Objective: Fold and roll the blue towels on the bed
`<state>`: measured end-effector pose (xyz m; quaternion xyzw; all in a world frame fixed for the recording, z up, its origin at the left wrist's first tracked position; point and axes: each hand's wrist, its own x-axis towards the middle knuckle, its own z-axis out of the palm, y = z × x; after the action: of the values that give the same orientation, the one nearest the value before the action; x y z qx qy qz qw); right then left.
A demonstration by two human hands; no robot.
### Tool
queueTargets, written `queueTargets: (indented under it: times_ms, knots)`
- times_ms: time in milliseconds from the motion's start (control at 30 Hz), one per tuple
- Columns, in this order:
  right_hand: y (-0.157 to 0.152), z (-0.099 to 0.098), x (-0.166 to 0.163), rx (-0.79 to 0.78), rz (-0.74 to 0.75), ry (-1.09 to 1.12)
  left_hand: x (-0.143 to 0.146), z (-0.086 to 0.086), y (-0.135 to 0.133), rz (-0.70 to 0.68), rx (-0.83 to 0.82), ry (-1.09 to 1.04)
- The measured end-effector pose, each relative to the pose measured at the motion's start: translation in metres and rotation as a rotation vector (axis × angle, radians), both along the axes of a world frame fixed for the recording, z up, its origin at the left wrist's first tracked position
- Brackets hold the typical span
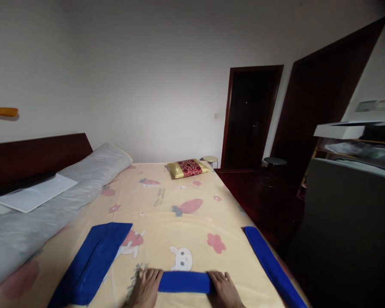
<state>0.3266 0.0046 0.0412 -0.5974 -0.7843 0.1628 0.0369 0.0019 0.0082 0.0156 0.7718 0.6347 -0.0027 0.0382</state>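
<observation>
A narrow, folded blue cloth (184, 282) lies crosswise on the bed close in front of me. My left hand (147, 287) is at its left end, fingers curled over the edge. At the opposite end my right hand (226, 290) has its fingers closed over the cloth in the same way; both thumbs are hidden. Left of my hands lies a wider folded blue cloth (93, 263), creased along its length. Along the bed's right edge stretches a long, slim blue folded cloth (272, 267). Neither hand touches these two.
The bed sheet (167, 231) is cream with rabbits and carrots. A gold and red pillow (188, 168) lies at the far end. Grey bedding (93, 179) bearing a white flat object (35, 193) runs along the headboard (38, 149). A dark cabinet (349, 231) stands right; two stools (275, 161) are beyond.
</observation>
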Motion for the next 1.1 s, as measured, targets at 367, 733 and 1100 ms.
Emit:
queueTargets:
  times_ms: [367,733,1100]
  knots:
    - [0.002,-0.009,0.002,0.04,0.01,0.009,-0.005,-0.004,0.001,0.001,0.002,0.061]
    - [0.008,-0.029,0.0,0.154,0.119,-0.058,0.009,0.007,-0.003,-0.086,-0.039,-0.004]
    - [0.006,-0.03,0.001,0.085,0.207,0.023,0.018,0.017,-0.01,-0.117,-0.198,-0.145]
